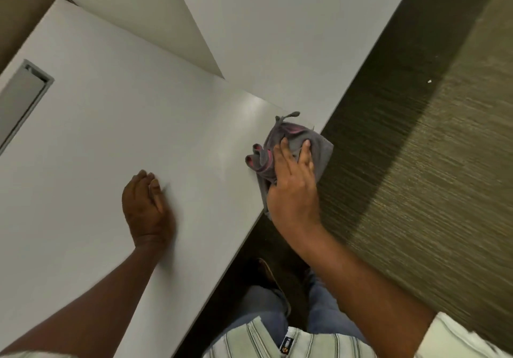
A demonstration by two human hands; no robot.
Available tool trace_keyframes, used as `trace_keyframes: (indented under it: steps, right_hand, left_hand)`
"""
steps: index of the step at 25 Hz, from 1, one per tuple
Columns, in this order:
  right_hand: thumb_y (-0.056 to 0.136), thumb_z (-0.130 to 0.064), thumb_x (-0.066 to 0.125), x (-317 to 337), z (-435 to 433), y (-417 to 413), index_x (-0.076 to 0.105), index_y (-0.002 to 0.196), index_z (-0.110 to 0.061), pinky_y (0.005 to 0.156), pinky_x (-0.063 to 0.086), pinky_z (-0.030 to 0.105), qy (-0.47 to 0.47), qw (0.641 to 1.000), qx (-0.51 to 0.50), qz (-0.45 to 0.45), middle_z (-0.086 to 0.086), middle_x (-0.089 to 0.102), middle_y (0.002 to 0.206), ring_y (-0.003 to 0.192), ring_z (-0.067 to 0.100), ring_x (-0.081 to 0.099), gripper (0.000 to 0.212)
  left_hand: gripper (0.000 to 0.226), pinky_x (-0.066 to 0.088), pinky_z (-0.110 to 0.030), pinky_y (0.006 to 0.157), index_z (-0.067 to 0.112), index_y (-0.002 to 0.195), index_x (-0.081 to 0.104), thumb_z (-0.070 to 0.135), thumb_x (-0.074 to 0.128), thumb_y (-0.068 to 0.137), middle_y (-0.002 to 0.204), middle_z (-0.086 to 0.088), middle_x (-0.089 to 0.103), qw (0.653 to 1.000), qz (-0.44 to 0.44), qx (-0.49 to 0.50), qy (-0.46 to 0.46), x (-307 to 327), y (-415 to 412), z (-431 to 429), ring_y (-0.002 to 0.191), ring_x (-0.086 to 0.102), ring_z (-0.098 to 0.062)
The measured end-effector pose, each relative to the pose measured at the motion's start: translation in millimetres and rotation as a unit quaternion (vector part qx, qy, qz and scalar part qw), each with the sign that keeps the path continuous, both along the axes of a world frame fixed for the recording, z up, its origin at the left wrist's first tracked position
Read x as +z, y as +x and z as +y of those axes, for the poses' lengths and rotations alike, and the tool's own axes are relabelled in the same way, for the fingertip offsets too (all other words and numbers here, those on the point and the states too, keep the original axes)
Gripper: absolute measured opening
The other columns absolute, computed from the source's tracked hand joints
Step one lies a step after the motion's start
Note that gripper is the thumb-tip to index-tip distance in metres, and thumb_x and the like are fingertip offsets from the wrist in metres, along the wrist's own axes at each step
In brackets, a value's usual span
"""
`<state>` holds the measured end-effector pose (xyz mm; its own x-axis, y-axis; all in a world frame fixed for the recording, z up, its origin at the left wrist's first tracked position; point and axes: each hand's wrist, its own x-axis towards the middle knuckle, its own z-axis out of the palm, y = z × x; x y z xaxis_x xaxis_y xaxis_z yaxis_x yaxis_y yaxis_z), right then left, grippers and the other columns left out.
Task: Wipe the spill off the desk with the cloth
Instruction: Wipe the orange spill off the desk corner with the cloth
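Observation:
A crumpled grey cloth point(288, 135) with pink edging lies at the right front edge of the white desk point(111, 135), partly hanging over the edge. My right hand point(294, 188) presses on top of it, fingers spread over the fabric. My left hand point(147, 207) rests on the desk to the left, fingers curled loosely, holding nothing. A faint glossy streak point(222, 149) shows on the desk left of the cloth; no distinct spill can be made out.
A grey cable slot point(25, 99) is set into the desk at the far left. White partition panels point(263, 24) rise behind the desk. Dark green carpet point(430, 163) lies to the right, my legs and shoe point(269, 277) below the desk edge.

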<state>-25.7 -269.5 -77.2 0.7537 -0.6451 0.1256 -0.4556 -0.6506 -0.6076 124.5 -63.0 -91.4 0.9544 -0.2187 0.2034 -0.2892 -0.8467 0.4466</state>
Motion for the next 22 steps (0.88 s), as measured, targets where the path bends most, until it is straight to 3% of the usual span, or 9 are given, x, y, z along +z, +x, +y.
trace_keyframes:
  steps: [2,4,7,9,11,16,22]
  right_hand:
    - [0.078,0.001,0.055,2.3,7.1,8.5,0.057,0.122,0.008,0.107,0.037,0.058,-0.037,0.998,0.034,0.024,0.025,0.06,0.128,0.128,0.047,0.046,0.045]
    - [0.079,0.001,0.042,5.6,13.6,24.2,0.057,0.123,0.008,0.105,0.04,0.056,-0.087,0.991,0.066,0.08,0.025,0.059,0.128,0.125,0.046,0.048,0.046]
    - [0.088,-0.002,0.017,4.7,11.8,55.9,0.033,0.142,0.004,0.118,0.016,0.052,-0.083,0.977,0.118,0.159,0.022,0.035,0.15,0.141,0.043,0.024,0.057]
    - [0.094,-0.001,0.024,1.2,2.5,73.7,0.025,0.146,0.0,0.121,0.004,0.046,-0.067,0.975,0.119,0.175,0.017,0.025,0.156,0.145,0.037,0.014,0.052]
    - [0.096,-0.001,0.033,0.3,-6.7,83.4,0.027,0.145,-0.002,0.121,0.003,0.042,-0.065,0.981,0.098,0.153,0.015,0.026,0.156,0.146,0.032,0.014,0.05]
    - [0.088,0.005,0.054,2.9,-15.7,73.2,0.046,0.134,0.003,0.12,0.012,0.038,-0.013,0.997,0.038,0.06,0.021,0.043,0.145,0.142,0.035,0.028,0.047]
    - [0.078,0.011,0.068,-1.9,-21.4,24.2,0.058,0.12,0.009,0.109,0.038,0.051,-0.046,0.998,-0.028,-0.034,0.026,0.061,0.123,0.124,0.041,0.052,0.043]
  left_hand:
    - [0.028,0.036,-0.042,0.108,-0.004,0.109,0.063,0.012,0.043,0.098,0.124,-0.024,0.061,1.0,-0.004,0.009,-0.004,-1.9,-1.4,1.2,0.12,0.052,-0.038]
    - [0.028,0.036,-0.042,0.109,-0.004,0.11,0.063,0.012,0.043,0.098,0.124,-0.024,0.061,1.0,-0.008,0.007,-0.008,-2.2,-2.3,-0.1,0.121,0.052,-0.038]
    - [0.029,0.037,-0.044,0.109,-0.004,0.11,0.063,0.013,0.043,0.098,0.124,-0.024,0.061,1.0,-0.002,0.005,-0.005,-1.9,0.4,1.0,0.12,0.052,-0.039]
    - [0.028,0.037,-0.046,0.109,-0.005,0.11,0.063,0.011,0.044,0.097,0.124,-0.025,0.061,1.0,0.002,0.0,-0.004,-0.6,0.6,1.6,0.12,0.052,-0.04]
    - [0.028,0.038,-0.048,0.108,-0.006,0.109,0.063,0.009,0.044,0.097,0.124,-0.027,0.061,1.0,0.003,-0.007,-0.006,2.1,-0.8,0.3,0.12,0.052,-0.041]
    - [0.027,0.039,-0.052,0.106,-0.009,0.108,0.063,0.008,0.045,0.096,0.123,-0.03,0.06,1.0,0.007,-0.012,-0.003,7.7,-2.7,-0.6,0.119,0.052,-0.045]
    - [0.029,0.034,-0.047,0.113,-0.01,0.114,0.06,0.01,0.045,0.098,0.129,-0.029,0.057,1.0,0.016,-0.009,0.018,6.7,-3.6,-2.7,0.126,0.048,-0.043]
